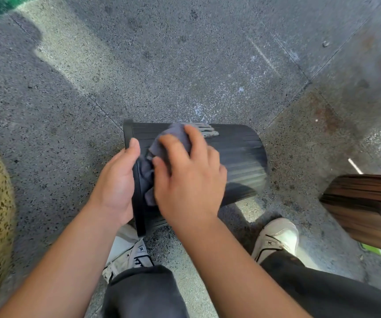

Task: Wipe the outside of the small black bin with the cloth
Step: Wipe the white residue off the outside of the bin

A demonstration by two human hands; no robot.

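nearest the camera, below the small black bin [237, 154], two legs in dark trousers and a pair of white shoes [276, 237] are seen on the speckled floor [185, 65]. the bin is laid on its side on that floor, its open rim turned toward the left and its base toward the right.

at the rim, the bin is steadied by the left hand [116, 187], which is closed around the rim edge with the thumb over the outer wall. just right of it, on the upper side of the ribbed wall, the grey cloth [173, 138] is bunched and pressed down by the right hand [189, 180], whose fingers are curled over it in a gripping hold.

on the far side of the bin, just beyond the cloth, a pale smear [205, 130] is left on the ribs. the step is judged to be best done by strokes run along the ribs, so that dirt is lifted from the grooves. firm pressure is advised over the smear. the rim should be held fast, since a round bin would likely roll under the push; it could then be turned to bring unwiped wall uppermost.
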